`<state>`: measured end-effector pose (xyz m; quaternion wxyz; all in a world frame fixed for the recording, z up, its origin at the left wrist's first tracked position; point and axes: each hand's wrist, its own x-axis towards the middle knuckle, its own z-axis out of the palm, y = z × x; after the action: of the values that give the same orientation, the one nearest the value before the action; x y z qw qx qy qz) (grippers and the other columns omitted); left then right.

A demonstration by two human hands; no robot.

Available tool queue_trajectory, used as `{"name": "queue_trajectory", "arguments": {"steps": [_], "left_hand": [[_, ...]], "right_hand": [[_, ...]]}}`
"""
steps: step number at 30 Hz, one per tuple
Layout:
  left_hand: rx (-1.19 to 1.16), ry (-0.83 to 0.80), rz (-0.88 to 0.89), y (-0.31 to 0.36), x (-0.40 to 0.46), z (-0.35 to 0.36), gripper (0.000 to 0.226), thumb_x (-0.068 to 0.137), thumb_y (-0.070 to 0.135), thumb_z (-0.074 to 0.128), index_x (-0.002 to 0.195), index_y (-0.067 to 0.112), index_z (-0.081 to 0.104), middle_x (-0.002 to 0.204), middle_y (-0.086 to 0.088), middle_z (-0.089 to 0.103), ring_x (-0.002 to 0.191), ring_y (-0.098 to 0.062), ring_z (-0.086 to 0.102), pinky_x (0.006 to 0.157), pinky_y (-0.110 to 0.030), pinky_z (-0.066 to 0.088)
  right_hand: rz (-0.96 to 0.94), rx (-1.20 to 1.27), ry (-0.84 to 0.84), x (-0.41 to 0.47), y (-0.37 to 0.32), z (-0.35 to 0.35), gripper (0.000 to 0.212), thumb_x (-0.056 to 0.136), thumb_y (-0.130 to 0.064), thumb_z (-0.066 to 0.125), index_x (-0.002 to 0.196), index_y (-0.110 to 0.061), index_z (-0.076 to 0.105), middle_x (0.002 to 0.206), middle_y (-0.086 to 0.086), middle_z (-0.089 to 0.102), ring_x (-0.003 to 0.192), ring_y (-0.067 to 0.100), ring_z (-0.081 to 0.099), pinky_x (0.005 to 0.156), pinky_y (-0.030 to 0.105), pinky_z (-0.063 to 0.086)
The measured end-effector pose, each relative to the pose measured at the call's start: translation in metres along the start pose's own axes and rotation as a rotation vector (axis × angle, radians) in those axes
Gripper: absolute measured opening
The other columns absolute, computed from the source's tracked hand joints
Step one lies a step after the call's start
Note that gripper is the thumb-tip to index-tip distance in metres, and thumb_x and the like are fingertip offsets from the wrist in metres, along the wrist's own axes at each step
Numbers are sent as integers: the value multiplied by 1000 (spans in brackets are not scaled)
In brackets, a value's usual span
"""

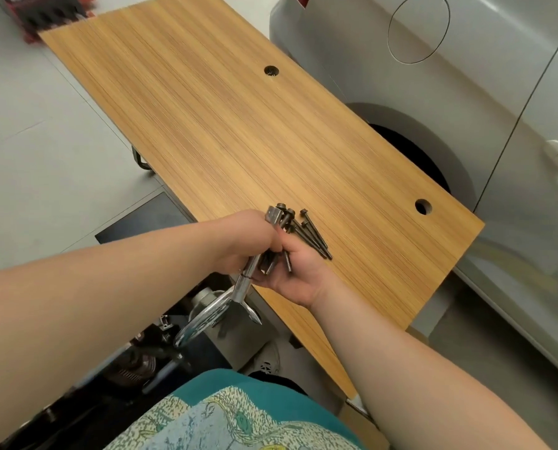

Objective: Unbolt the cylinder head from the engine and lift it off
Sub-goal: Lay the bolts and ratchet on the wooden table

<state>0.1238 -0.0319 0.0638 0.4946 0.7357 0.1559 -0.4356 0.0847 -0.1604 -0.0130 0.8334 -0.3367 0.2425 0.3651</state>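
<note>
Cylinder head and engine: not identifiable; only dark machinery (pixel 160 349) lower left, mostly hidden under the forearms. Left hand (pixel 248 241) grips a chrome wrench (pixel 238 287). Right hand (pixel 294 271) clutches several long bolts (pixel 287 263) (count unclear, fingers cover them). About four bolts on the table (pixel 315 237), centre frame, overlapping. Wooden table (pixel 222 125), two round holes.

approx 5 long bolts (pixel 313 237), 1 chrome wrench (pixel 238 287), 2 hands, 2 holes in 1 wood tabletop (pixel 225 125), 1 car (pixel 466 92)
</note>
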Motion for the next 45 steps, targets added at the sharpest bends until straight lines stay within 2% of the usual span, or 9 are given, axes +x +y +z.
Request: {"name": "queue_trajectory", "arguments": {"steps": [4, 8, 10, 14, 20, 25, 30, 38, 45], "left_hand": [[-82, -10, -18, 2, 2, 0, 22, 100, 2, 58, 123, 5, 59, 117, -23, 68, 104, -41, 72, 88, -59, 62], [-261, 53, 7, -5, 8, -8, 38, 97, -2, 65, 125, 21, 57, 122, -9, 66, 113, -28, 64, 81, -60, 61], [-394, 109, -2, -11, 11, -18, 36, 97, 0, 67, 128, 18, 61, 117, -10, 75, 107, -27, 73, 85, -61, 60], [-605, 140, -58, -20, 13, -34, 20, 107, 5, 53, 125, 7, 62, 95, -14, 82, 84, -27, 81, 88, -65, 59], [-617, 182, -79, -29, 8, -42, 19, 109, 6, 50, 123, 6, 63, 94, -14, 82, 82, -27, 81, 94, -67, 56], [-654, 225, -87, -34, 7, -43, 18, 107, 8, 55, 122, 3, 64, 94, -16, 82, 86, -30, 81, 81, -60, 63], [-679, 220, -85, -37, 1, -41, 19, 106, 9, 58, 124, 3, 61, 94, -16, 82, 84, -31, 81, 76, -58, 65], [-680, 228, -96, -39, -4, -33, 18, 107, 9, 56, 123, 2, 61, 94, -16, 81, 84, -30, 81, 78, -57, 64], [-705, 194, -76, -40, -9, -25, 19, 107, 10, 56, 124, 3, 61, 95, -17, 81, 85, -31, 81, 82, -58, 63]], "right_hand": [[-85, -149, 55, 3, -13, -8, 32, 106, -32, 59, 123, -10, 75, 109, 18, 75, 97, 33, 75, 83, 54, 62], [-187, -287, 391, 20, -46, -35, 29, 103, -23, 63, 124, -3, 59, 94, 15, 77, 79, 29, 77, 71, 45, 64], [-229, -638, 620, 30, -67, -60, 26, 104, -29, 62, 123, -11, 60, 88, 8, 71, 70, 22, 71, 65, 39, 61], [-214, -1267, 878, 54, -95, -114, 38, 106, -30, 59, 142, -17, 56, 113, 5, 68, 96, 27, 66, 87, 46, 58], [-101, -1637, 868, 77, -90, -140, 42, 102, -28, 63, 143, -18, 56, 115, 5, 64, 94, 22, 59, 76, 36, 52], [-170, -1849, 854, 71, -79, -135, 50, 97, -48, 67, 137, -18, 61, 123, 4, 57, 117, 27, 55, 91, 43, 52], [-177, -1858, 826, 63, -72, -138, 65, 94, -50, 70, 148, -16, 54, 140, 7, 53, 133, 30, 48, 110, 48, 47], [-203, -1841, 800, 53, -59, -150, 85, 91, -52, 72, 161, -19, 35, 159, 8, 41, 148, 31, 36, 121, 52, 35], [-239, -1943, 692, 35, -52, -126, 110, 83, -71, 71, 167, -26, 15, 173, 7, 19, 159, 32, 15, 128, 55, 13]]}}
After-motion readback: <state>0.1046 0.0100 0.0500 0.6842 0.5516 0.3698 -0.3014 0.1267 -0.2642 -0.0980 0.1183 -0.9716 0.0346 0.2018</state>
